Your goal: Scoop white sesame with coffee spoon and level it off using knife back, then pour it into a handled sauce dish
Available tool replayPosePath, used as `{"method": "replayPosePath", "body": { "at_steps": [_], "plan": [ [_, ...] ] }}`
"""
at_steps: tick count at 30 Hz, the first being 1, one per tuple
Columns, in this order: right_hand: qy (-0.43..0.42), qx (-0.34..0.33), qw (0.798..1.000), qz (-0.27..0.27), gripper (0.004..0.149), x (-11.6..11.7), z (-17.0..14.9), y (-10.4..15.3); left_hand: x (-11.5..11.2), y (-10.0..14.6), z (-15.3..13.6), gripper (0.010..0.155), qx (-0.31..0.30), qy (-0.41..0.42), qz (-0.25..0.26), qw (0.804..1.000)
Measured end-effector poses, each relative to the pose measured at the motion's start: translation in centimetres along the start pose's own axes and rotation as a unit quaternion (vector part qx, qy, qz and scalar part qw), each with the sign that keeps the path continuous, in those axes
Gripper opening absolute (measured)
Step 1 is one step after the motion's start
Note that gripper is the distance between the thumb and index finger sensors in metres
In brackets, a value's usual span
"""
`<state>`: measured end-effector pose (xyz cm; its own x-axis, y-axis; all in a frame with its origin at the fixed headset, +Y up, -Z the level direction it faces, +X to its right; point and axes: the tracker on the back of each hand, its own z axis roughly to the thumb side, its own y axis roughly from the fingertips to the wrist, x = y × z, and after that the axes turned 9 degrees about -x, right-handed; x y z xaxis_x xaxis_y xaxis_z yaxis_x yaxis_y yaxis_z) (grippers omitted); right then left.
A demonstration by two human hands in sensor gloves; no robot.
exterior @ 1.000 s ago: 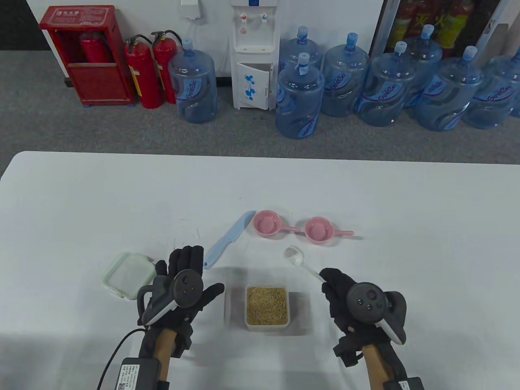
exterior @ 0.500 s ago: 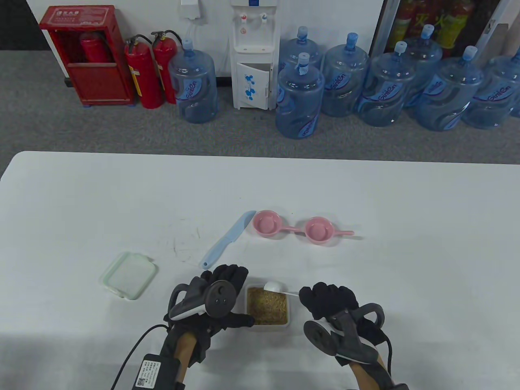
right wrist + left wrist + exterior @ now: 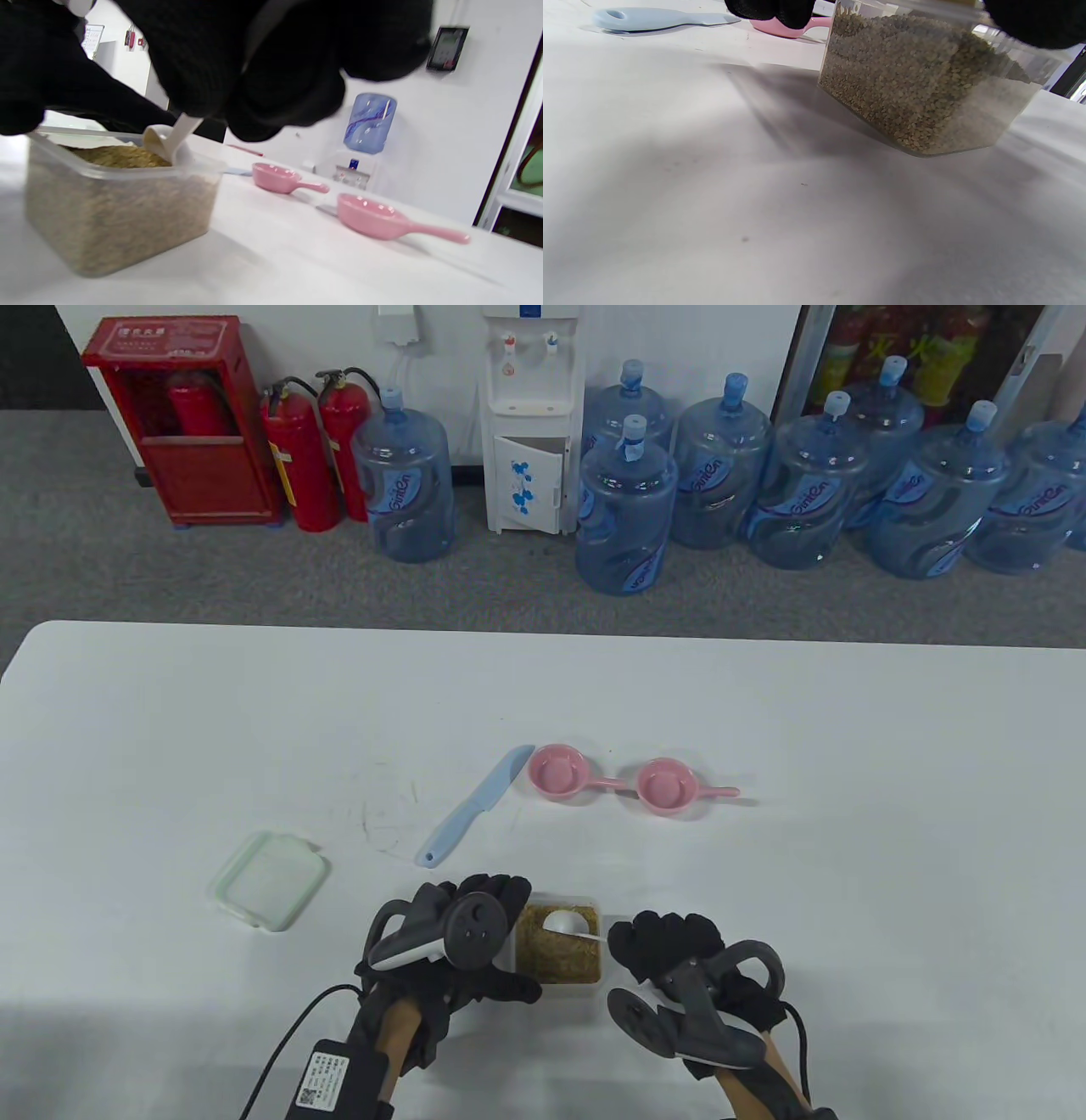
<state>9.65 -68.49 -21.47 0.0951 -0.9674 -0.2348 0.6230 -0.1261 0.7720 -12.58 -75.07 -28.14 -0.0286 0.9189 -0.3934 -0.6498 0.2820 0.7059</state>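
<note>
A clear square container (image 3: 558, 946) (image 3: 925, 89) (image 3: 114, 199) full of sesame (image 3: 556, 960) stands near the table's front edge. My left hand (image 3: 475, 925) grips its left side, fingers over the far rim and thumb along the near side. My right hand (image 3: 666, 942) pinches the handle of the white coffee spoon (image 3: 567, 923) (image 3: 163, 142), whose bowl dips into the sesame. A light blue knife (image 3: 475, 806) (image 3: 657, 19) lies farther back on the table. Two pink handled sauce dishes (image 3: 557, 772) (image 3: 670, 786) (image 3: 280, 178) (image 3: 382, 220) sit side by side behind the container.
A clear lid with a green rim (image 3: 268, 880) lies left of my left hand. The white table (image 3: 764, 712) stretches wide beyond the dishes. Past its far edge stand water bottles (image 3: 628, 509), a dispenser and red extinguishers.
My left hand moved from beside the knife to grip the container. My right hand carried the spoon left and lowered its bowl from the far rim into the sesame.
</note>
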Motion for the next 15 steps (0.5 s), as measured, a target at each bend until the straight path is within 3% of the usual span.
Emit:
{"method": "replayPosePath", "body": {
  "at_steps": [7,15],
  "plan": [
    [-0.052,0.008,0.998,0.027,0.037,0.1,-0.1,-0.4,0.0,0.0,0.1,0.111,0.003,-0.008,-0.001,1.000],
    [-0.177,0.077,0.981,0.032,0.037,1.0,-1.4,-0.6,0.0,0.0,0.1,0.111,0.005,-0.009,-0.001,1.000]
  ]
}}
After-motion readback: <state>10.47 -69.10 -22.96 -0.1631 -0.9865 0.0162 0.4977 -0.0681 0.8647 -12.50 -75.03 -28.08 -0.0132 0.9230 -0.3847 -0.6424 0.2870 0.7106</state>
